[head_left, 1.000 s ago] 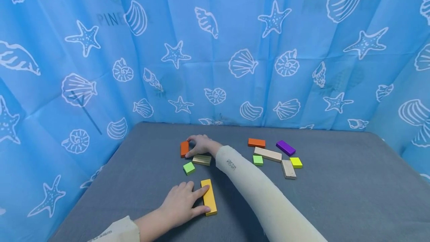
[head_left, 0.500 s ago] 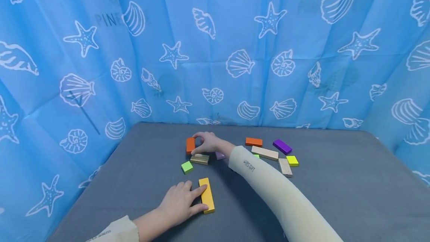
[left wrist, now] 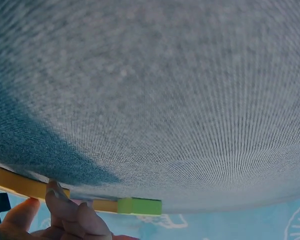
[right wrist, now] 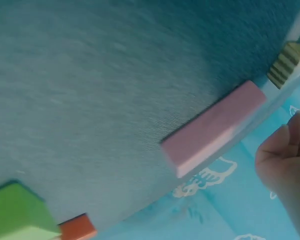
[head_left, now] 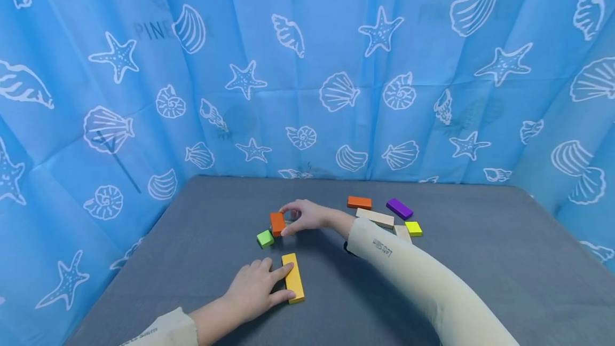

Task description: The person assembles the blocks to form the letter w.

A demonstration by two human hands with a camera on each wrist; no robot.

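In the head view my right hand (head_left: 309,215) pinches an orange block (head_left: 277,224) between thumb and fingers. The orange block overlaps a striped wooden block, mostly hidden there but visible in the right wrist view (right wrist: 289,65). Just left of the orange block lies a small green block (head_left: 265,238). Nearer to me, my left hand (head_left: 254,284) rests its index finger and thumb on a long yellow block (head_left: 293,277). In the left wrist view, the same fingers touch the yellow block (left wrist: 20,183). A pink block (right wrist: 212,127) appears in front of the right wrist.
On the grey cloth-covered table (head_left: 216,218), a second orange block (head_left: 359,202), a pale wooden block (head_left: 375,218), a purple block (head_left: 399,208) and a bright yellow block (head_left: 414,228) lie to the right. Another wooden block (head_left: 402,233) is partly behind my right sleeve. A blue curtain (head_left: 307,95) hangs behind.
My right hand has brought the orange block right and nearer to me, over the striped block. The left hand stays on the yellow block. The view has shifted slightly.
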